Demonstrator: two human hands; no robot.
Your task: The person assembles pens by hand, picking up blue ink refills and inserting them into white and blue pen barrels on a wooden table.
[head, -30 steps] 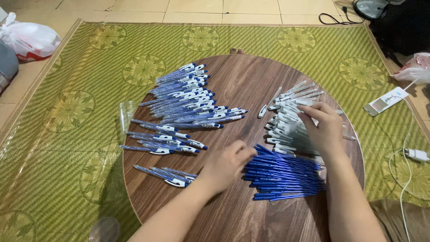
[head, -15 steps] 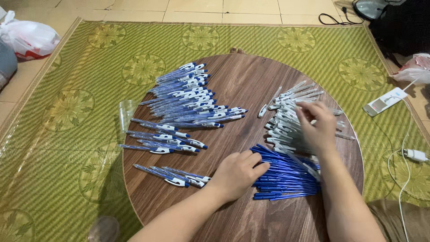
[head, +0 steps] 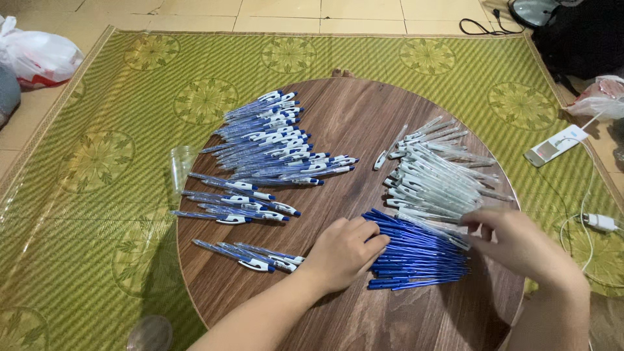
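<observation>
My left hand rested loosely curled on the round wooden worktop, fingertips touching the near end of the pile of blue pen refills, holding nothing that I could see; it seemed to steady that pile so the rods stayed aligned. My right hand sat just right of the same pile, thumb and fingers pinched together on what looked like one clear pen barrel at the lower edge of the heap of clear barrels; the grip point was partly hidden, so I cannot tell for sure how much it held. Refills lay fanned side by side, points toward the left, likely so one could be picked off at a time. Clear barrels were stacked above them, touching the refill pile at its upper right. Assembled blue-and-white pens were heaped on the far left of the worktop, with smaller loose groups nearer me and another few just beside my left wrist, kept well apart from the parts. The worktop stood on a green woven mat; a clear plastic cup lay at its left edge, and a phone on a charging cable lay off right.
</observation>
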